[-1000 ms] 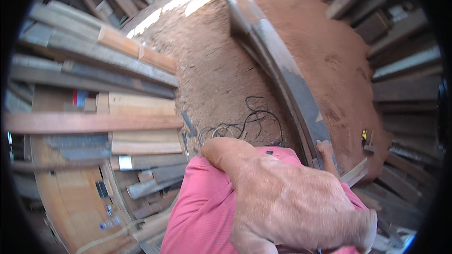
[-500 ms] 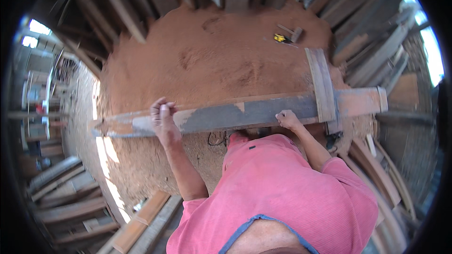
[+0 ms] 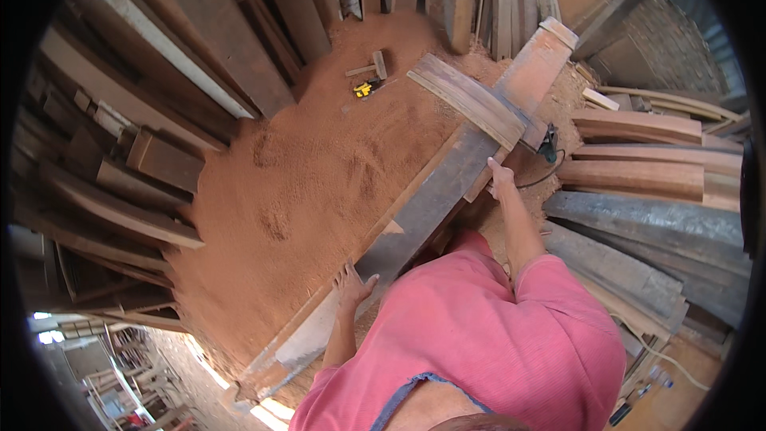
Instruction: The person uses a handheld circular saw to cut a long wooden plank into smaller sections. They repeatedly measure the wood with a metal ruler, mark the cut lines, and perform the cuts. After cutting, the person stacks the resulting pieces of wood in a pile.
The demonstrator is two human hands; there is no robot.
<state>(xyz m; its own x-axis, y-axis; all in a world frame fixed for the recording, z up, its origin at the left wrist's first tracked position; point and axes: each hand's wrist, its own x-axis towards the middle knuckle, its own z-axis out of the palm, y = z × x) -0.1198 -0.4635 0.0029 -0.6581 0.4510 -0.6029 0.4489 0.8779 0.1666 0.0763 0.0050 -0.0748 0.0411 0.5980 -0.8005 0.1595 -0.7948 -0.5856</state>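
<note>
A long, grey-painted wooden board runs diagonally from the lower left to the upper right in front of me. My left hand rests on it with the fingers spread, near the border of a pale grey patch. Further up, my right hand is at the board's near edge, its fingers partly bent around that edge. Just beyond that hand, a shorter wooden plank lies across the long board. Beside the crossing stands a dark green corded power tool, its kind unclear.
Reddish sawdust covers the ground beyond the board. On it lie a wooden-handled hammer or mallet and a yellow and black tool. Timber planks lean around the far side. More boards are stacked at the right.
My view has turned right, so the board now slants. My left hand has come down from a raised pinch to lie spread on the board. My right hand has moved toward the cross plank.
</note>
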